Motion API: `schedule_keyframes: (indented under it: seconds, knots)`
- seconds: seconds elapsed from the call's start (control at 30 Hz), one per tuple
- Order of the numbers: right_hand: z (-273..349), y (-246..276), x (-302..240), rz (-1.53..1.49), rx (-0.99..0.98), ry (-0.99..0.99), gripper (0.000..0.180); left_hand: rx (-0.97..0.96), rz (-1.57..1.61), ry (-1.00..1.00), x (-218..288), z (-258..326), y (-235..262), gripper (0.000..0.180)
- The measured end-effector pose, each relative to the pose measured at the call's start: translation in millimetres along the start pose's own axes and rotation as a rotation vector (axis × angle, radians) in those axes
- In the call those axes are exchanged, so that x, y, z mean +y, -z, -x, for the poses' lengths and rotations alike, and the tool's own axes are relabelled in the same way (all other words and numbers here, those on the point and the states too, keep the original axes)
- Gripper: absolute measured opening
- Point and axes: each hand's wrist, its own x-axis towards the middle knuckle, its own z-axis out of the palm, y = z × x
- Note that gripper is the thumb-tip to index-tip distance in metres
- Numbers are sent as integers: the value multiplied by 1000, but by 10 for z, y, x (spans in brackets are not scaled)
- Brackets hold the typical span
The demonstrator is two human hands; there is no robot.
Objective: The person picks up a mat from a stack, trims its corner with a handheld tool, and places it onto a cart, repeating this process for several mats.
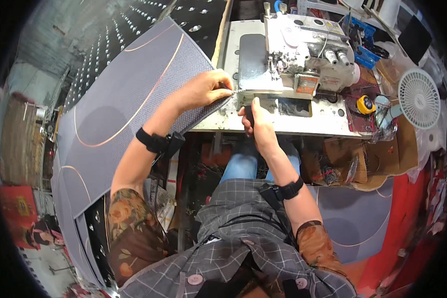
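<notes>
My left hand [206, 90] pinches the corner of a grey mat [134, 74] with thin gold curved lines, just left of the overlock sewing machine [308, 54]. A short pale strand, perhaps thread, shows between that corner and the machine's plate. The mat drapes over the left side of the table, its near edge folded under by my left hand. My right hand [260, 124] is closed around a small black object [249, 115] in front of the machine plate. Its kind is mostly hidden by my fingers.
Right of the machine lie a yellow tape measure [366, 105], a small white fan [419, 98] and blue baskets [366, 55]. Below the table's right end stands an open cardboard box [382, 171]. Another grey mat [355, 223] lies at lower right. A black studded surface [149, 20] extends at far left.
</notes>
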Motion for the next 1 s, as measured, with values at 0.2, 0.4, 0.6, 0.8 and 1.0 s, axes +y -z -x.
schedule_keyframes:
  seconds: [0.2, 0.4, 0.6, 0.8, 1.0]
  knots:
    - [-274, -347, -41, -280, 99, -272, 42, 197, 283, 111, -98, 103, -101, 9]
    - [-299, -436, -44, -351, 151, -232, 36, 195, 193, -5, -164, 97, -81, 11]
    - [-316, -437, -48, -322, 136, -165, 33, 189, 175, 3, -216, 115, -94, 10]
    - [-316, -461, -32, -232, 157, -67, 35, 211, 173, -29, -233, 114, -98, 13]
    - [-327, -458, -23, -191, 153, -8, 36, 216, 178, -63, -231, 108, -91, 12]
